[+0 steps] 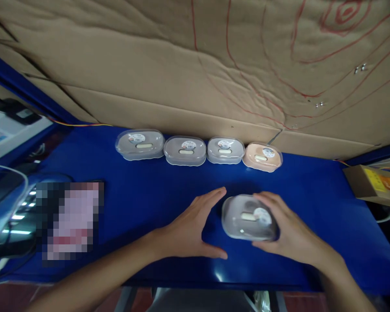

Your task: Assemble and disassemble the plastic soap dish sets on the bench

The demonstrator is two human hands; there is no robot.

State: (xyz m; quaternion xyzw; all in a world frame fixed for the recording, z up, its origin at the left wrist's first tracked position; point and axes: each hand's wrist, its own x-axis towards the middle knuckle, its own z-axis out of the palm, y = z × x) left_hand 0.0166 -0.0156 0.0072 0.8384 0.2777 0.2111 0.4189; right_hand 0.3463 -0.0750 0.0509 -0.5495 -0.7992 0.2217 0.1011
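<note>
A grey lidded plastic container (242, 227) with a round label and a pale clip on its lid is in front of me, over the blue table. My right hand (287, 232) grips its right end between thumb and fingers. My left hand (195, 225) is to the left of it, thumb and fingers spread wide, not touching it. Behind, along the cardboard wall, stands a row of similar lidded containers: a grey one (130, 149) at the left, another grey one (172, 154), a third grey one (212, 154) and a peach one (273, 162) at the right.
Cardboard (133, 65) with red drawn lines rises behind the blue table (133, 182). At the left lie a blurred-out flat item (74, 216), a dark shiny object (16, 229) and a white cable (22, 173). A cardboard box (360, 184) sits at the right edge.
</note>
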